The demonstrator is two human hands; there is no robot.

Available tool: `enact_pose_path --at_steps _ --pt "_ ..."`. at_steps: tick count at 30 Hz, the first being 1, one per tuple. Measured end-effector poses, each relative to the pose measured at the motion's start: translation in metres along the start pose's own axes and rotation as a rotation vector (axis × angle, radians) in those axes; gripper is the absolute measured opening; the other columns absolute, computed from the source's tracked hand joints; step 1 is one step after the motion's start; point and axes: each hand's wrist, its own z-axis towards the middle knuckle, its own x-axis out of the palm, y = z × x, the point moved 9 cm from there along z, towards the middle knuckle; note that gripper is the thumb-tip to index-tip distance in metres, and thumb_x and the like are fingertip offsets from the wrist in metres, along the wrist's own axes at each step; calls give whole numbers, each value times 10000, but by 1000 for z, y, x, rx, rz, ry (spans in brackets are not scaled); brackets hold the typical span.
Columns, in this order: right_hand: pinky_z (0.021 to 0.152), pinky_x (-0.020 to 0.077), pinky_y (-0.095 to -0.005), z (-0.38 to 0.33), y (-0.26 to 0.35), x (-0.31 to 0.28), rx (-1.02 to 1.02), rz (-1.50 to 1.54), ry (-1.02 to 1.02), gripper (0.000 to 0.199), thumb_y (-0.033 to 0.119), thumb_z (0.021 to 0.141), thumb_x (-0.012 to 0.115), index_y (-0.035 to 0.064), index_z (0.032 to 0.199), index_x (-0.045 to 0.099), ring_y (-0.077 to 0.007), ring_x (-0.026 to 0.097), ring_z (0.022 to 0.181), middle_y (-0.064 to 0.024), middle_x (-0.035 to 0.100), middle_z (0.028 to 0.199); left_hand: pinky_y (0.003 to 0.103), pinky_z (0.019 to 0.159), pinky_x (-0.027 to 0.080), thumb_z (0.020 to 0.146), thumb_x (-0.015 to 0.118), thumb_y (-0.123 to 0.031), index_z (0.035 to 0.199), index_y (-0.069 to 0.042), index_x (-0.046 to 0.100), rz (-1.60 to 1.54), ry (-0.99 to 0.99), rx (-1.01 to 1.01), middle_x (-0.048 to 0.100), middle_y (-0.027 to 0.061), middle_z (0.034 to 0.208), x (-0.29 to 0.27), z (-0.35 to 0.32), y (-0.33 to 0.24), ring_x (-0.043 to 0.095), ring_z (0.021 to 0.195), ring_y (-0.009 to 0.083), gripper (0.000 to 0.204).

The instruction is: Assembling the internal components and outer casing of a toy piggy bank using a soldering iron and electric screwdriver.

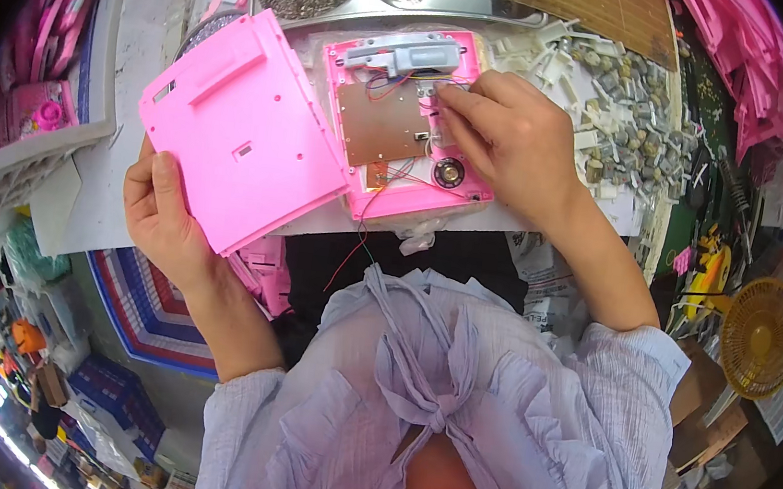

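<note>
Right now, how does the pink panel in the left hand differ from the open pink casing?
Pose: the pink panel is held at an angle in the left hand; the open pink casing lies on clear plastic.
Contents: the pink panel shows a mostly bare face with a raised bar; the open pink casing carries a brown board and round speaker.
Shared: both are pink and roughly rectangular.

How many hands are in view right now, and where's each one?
2: the left hand grips a pink panel at its lower-left edge; the right hand is at the right side of the open pink case. No other hands show.
</note>
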Motion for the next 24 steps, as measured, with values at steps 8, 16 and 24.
enact_pose_path --at_steps 8,16,24 --pt "603 513 -369 6 11 10 -69 -129 97 204 116 818 755 68 1016 752 -241 616 711 -57 612 786 330 934 555 1021 565 -28 983 48 606 -70 -29 -15 606 279 1343 5 0 3 660 1125 220 94" --pt "617 543 -367 15 15 22 -150 -187 245 179 148 801 746 82 966 734 -233 655 780 -43 631 829 330 941 552 1020 568 -29 998 53 609 -54 -30 15 599 278 1356 -3 0 4 660 1124 217 94" --pt "706 580 -413 19 26 55 -249 -456 788 179 119 763 683 75 920 758 -287 727 841 -121 725 830 321 931 551 1017 581 -41 986 54 623 -97 -12 2 601 269 1357 3 -2 -1 664 1097 204 109"
